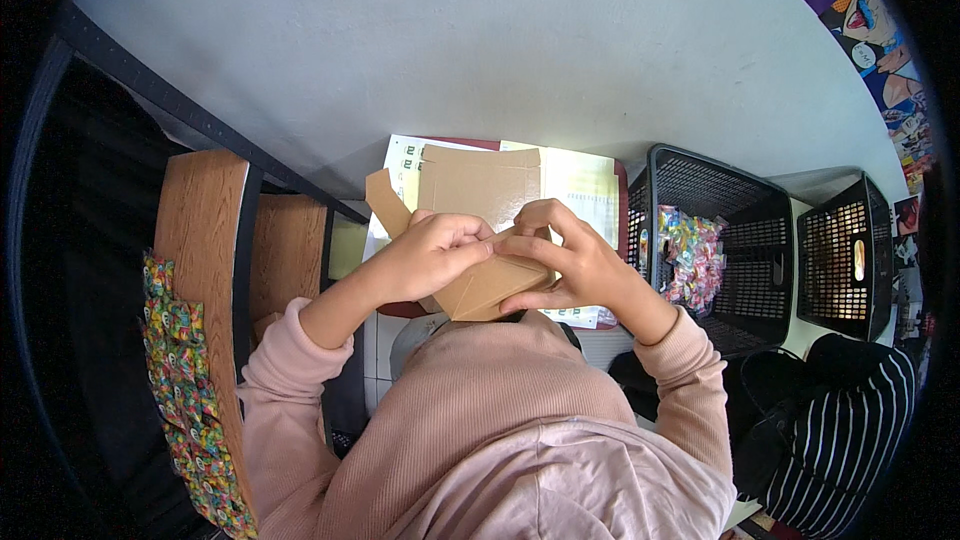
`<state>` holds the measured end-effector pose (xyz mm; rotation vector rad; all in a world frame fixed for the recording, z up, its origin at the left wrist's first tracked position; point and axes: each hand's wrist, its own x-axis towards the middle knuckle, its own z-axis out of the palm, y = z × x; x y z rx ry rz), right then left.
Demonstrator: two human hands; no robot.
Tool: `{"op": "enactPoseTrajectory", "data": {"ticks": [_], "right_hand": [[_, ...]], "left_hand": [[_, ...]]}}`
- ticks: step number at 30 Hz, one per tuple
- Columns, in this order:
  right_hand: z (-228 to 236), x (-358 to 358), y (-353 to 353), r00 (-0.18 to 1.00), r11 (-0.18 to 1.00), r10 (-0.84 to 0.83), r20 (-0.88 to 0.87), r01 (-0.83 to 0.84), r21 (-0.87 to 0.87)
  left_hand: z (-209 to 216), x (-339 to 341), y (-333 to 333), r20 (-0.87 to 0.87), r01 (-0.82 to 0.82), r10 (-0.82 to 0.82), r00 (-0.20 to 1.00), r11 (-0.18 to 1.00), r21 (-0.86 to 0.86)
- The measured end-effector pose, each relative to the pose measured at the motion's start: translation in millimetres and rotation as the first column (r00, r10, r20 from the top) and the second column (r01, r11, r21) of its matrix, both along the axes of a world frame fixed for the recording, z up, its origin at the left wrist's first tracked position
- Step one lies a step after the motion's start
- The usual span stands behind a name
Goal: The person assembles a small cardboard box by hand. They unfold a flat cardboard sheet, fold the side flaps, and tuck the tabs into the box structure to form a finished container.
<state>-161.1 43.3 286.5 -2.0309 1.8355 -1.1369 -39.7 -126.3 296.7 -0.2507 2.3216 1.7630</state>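
A brown cardboard box [478,292], partly folded, is held close to my body between both hands. My left hand [446,250] grips its upper left side, fingers curled and thumb pressed along an edge. On the other side my right hand [562,258] pinches a flap with its fingers, while its thumb lies lower on the box's side. The box's large flat lid panel [480,180] stretches away from me over papers, and a narrow side flap [385,202] sticks out at the left. The inside of the box is partly hidden by my fingers.
Printed sheets [580,190] lie on a red-edged table [623,210]. At the right, a black plastic crate [755,250] holds colourful small packets [690,255]; another black crate [850,260] stands beyond. Strips of colourful packets [185,380] hang along a wooden shelf [205,210] at the left.
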Motion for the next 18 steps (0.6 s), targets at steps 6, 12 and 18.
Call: {"op": "enactPoseTrajectory", "data": {"ticks": [6, 12, 18], "right_hand": [[-3.6, -6.5, -7.2, 0.995, 0.982, 0.075, -0.058, -0.084, -0.168], [-8.0, -3.6, -3.1, 0.991, 0.985, 0.08, 0.111, -0.062, -0.161], [6.0, -5.0, -4.2, 0.994, 0.989, -0.052, 0.092, 0.064, -0.132]], "left_hand": [[-5.1, -5.7, -2.0, -0.012, -0.002, 0.0, 1.0, 0.993, -0.116], [1.9, -8.2, 0.0, -0.02, -0.007, 0.004, 1.0, 0.988, -0.152], [11.3, -6.6, 0.0, -0.045, -0.022, 0.014, 0.999, 0.983, -0.18]]}}
